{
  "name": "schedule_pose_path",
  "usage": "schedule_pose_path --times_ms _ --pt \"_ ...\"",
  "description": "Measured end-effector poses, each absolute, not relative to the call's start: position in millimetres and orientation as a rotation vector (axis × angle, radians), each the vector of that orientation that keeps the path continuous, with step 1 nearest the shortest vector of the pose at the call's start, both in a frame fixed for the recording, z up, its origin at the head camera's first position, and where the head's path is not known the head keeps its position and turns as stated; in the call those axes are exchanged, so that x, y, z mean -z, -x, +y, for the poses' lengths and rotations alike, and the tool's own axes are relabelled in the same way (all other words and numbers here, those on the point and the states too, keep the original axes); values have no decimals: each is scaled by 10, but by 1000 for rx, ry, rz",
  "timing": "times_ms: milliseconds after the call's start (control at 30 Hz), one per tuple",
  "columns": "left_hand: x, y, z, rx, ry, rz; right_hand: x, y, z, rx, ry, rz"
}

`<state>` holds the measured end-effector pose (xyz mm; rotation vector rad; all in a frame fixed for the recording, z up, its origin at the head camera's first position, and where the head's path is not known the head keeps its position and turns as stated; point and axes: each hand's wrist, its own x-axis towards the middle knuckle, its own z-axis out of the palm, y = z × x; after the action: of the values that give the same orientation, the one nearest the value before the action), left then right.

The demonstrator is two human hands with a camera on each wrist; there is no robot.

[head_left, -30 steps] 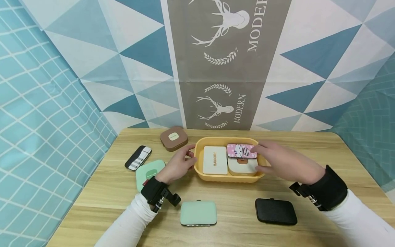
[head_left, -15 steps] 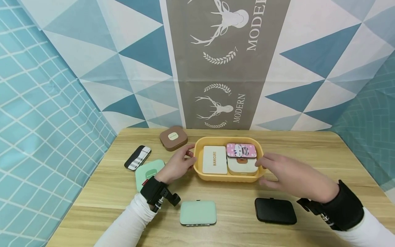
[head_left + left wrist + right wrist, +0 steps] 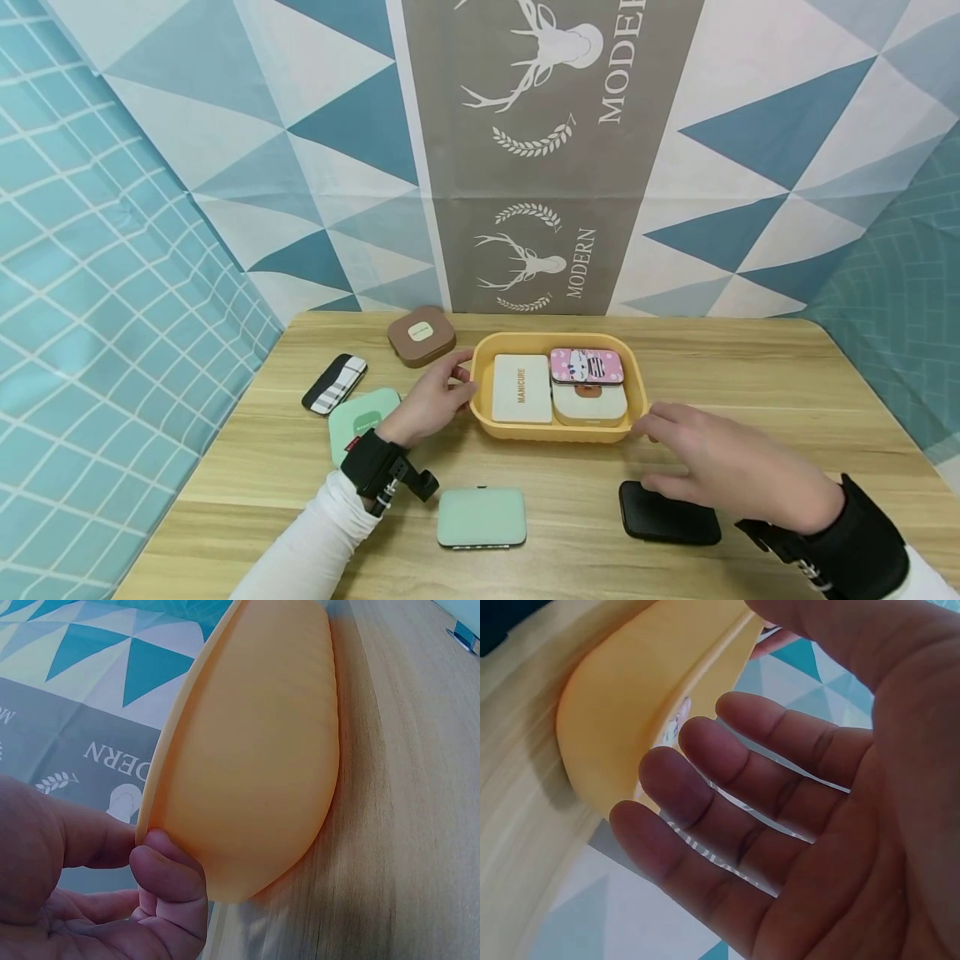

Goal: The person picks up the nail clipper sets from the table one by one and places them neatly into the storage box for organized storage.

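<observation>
A yellow plastic basket [image 3: 558,434] stands on the wooden table. Inside lie a white case [image 3: 522,396] marked MANICURE, a cream case [image 3: 591,408] and a small pink cartoon tin [image 3: 587,367], which partly covers the cream one. My left hand [image 3: 426,407] pinches the left rim; in the left wrist view, thumb and finger meet on the basket's edge [image 3: 247,750]. Off the basket's right end, my right hand [image 3: 723,462] holds nothing, its fingers [image 3: 720,787] spread and gently bent. Under it lies a black case [image 3: 663,518], partly hidden.
A mint case [image 3: 482,517] lies in front of the basket. To the left are a pale green square case [image 3: 362,417], a plaid case [image 3: 335,384] and a brown case [image 3: 422,337]. A patterned cloth backdrop [image 3: 360,158] rises behind the table [image 3: 750,367].
My right hand has left the pink tin, drawing back right and toward me, out of the basket. The tin stays on the cream case. The left hand keeps its place on the rim.
</observation>
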<state>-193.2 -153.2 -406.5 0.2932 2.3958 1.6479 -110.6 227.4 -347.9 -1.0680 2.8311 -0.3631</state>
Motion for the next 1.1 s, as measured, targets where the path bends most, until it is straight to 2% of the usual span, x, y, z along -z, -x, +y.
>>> schedule_pose_path --times_ms 433,1100 --pt "4077 1936 -1537 -1643 -290 2391 3763 953 2356 303 964 2758" --pt "4081 1942 -1535 -1644 -288 2392 4068 863 2386 221 993 2766"
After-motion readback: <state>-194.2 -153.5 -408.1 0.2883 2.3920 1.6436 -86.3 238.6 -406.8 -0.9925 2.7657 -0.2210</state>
